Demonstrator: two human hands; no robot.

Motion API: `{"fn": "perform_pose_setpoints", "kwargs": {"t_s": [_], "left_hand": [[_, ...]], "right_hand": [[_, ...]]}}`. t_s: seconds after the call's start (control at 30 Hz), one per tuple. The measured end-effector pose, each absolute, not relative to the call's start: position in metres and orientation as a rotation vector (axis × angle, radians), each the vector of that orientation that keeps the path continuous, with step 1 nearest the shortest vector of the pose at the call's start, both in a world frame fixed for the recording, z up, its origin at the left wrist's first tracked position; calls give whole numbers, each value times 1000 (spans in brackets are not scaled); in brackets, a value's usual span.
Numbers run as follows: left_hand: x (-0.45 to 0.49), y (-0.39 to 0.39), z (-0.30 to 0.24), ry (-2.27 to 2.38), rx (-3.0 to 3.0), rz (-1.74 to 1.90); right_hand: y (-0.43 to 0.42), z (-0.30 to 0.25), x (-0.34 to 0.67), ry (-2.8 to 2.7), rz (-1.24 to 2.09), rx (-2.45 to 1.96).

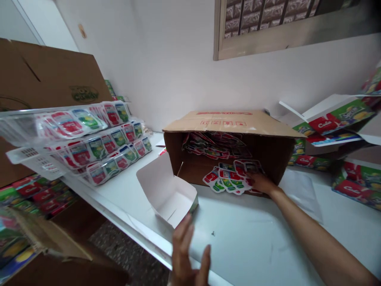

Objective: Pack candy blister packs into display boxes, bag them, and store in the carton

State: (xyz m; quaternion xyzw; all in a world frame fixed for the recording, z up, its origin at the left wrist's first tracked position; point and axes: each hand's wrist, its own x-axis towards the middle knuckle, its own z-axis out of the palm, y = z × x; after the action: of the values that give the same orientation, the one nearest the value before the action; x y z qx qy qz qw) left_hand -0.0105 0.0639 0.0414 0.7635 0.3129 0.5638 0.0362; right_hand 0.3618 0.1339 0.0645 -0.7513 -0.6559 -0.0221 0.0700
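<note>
My right hand (pixel 259 181) reaches into the front of a cardboard box lying on its side (pixel 235 121). Its fingers, partly hidden, close on a loose pile of small red and green bottle-shaped packets (pixel 228 178) at the box's mouth. More packets (pixel 212 143) are heaped deeper inside. Near the table's front edge my left hand (pixel 189 258) is raised, fingers apart, holding nothing. Just beyond its fingertips stands a small white carton (pixel 175 200) with its lid up and nothing visible inside.
Stacked clear trays of packets (pixel 95 149) line the left side, beside a large brown carton (pixel 53 75). Printed Cola boxes (pixel 354 184) and open printed cartons (pixel 333 121) stand at right. A clear plastic sheet (pixel 300 190) lies by the box. An open carton (pixel 59 246) sits below the table.
</note>
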Motion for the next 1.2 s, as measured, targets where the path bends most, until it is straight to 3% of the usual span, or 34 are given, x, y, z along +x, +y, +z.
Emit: {"fn": "perform_pose_setpoints", "kwargs": {"t_s": [0.1, 0.23, 0.37, 0.47, 0.7, 0.9, 1.2], "left_hand": [[22, 50, 31, 754, 2410, 1523], [50, 65, 27, 908, 2347, 1301], [56, 90, 33, 757, 2073, 1059], [49, 96, 38, 562, 1862, 894], [37, 86, 32, 658, 1657, 878], [35, 93, 23, 691, 1554, 926], [40, 95, 15, 780, 1478, 1084]], "right_hand": [[116, 67, 353, -2070, -174, -2275], [67, 86, 306, -2246, -129, -2141], [26, 113, 264, -2419, 409, -1624], [44, 118, 263, -2234, 835, -1402], [164, 61, 286, -1783, 329, -1732], [136, 42, 283, -1659, 262, -1623], [15, 27, 235, -1257, 1058, -1360]]}}
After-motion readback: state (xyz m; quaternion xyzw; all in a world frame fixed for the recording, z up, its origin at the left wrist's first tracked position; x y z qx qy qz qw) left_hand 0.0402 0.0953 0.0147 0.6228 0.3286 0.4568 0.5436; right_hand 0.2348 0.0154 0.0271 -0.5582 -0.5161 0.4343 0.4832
